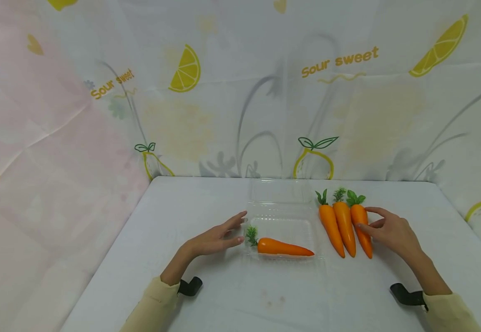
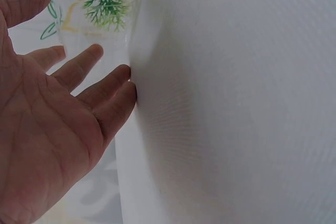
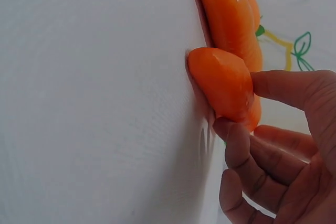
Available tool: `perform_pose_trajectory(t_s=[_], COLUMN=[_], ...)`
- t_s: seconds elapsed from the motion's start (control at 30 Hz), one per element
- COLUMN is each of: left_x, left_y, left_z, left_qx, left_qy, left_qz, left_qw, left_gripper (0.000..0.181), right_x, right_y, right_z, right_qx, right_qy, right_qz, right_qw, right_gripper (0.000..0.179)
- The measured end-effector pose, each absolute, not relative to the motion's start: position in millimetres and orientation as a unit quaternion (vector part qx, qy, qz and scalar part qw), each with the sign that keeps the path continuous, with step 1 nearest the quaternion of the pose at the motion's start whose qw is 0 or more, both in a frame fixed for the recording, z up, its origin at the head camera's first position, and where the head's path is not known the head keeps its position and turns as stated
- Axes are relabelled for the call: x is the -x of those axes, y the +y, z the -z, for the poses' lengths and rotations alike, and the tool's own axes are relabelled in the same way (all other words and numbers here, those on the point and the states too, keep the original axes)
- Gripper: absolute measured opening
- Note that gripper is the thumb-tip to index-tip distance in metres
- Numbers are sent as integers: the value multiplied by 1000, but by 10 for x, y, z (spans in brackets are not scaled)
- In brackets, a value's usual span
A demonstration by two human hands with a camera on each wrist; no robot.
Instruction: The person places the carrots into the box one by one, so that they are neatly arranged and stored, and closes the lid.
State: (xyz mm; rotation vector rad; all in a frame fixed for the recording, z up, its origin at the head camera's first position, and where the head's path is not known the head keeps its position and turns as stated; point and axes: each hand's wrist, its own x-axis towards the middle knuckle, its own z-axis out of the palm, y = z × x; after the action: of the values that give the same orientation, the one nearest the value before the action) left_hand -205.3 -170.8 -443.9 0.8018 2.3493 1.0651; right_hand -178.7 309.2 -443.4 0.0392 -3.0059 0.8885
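Note:
A clear plastic box [image 1: 283, 226] lies with its lid [image 1: 279, 190] folded back, and one carrot [image 1: 283, 246] with a feathery green top rests along its near side. At the box's left edge my left hand [image 1: 217, 237] has its fingers spread, thumb apart from the others; in the left wrist view the palm holds nothing. Right of the box, several carrots lie side by side. My right hand [image 1: 394, 232] pinches the rightmost carrot [image 1: 361, 228], thumb on one side and fingers on the other. Beside it lie the middle carrot [image 1: 344, 226] and the left carrot [image 1: 330, 226].
Everything lies on a white-covered table [image 1: 174, 203]. Behind it hangs a pale cloth [image 1: 232, 124] printed with lemons and lettering. A black wrist mount [image 1: 190, 286] is on the left wrist, and another wrist mount [image 1: 406, 295] is on the right.

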Motion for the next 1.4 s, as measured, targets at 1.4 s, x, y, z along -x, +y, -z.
perform_pose_trajectory(t_s=[1.4], left_x=[2051], left_y=[-1704], left_z=[4440], left_qx=[-289], left_qy=[846], left_qz=[-391], left_qw=[220], left_gripper=[76], right_x=[1736], right_y=[2859], right_z=[4134], right_qx=[-15], right_qy=[-943], right_qz=[-323], right_qw=[74], right_gripper=[61])
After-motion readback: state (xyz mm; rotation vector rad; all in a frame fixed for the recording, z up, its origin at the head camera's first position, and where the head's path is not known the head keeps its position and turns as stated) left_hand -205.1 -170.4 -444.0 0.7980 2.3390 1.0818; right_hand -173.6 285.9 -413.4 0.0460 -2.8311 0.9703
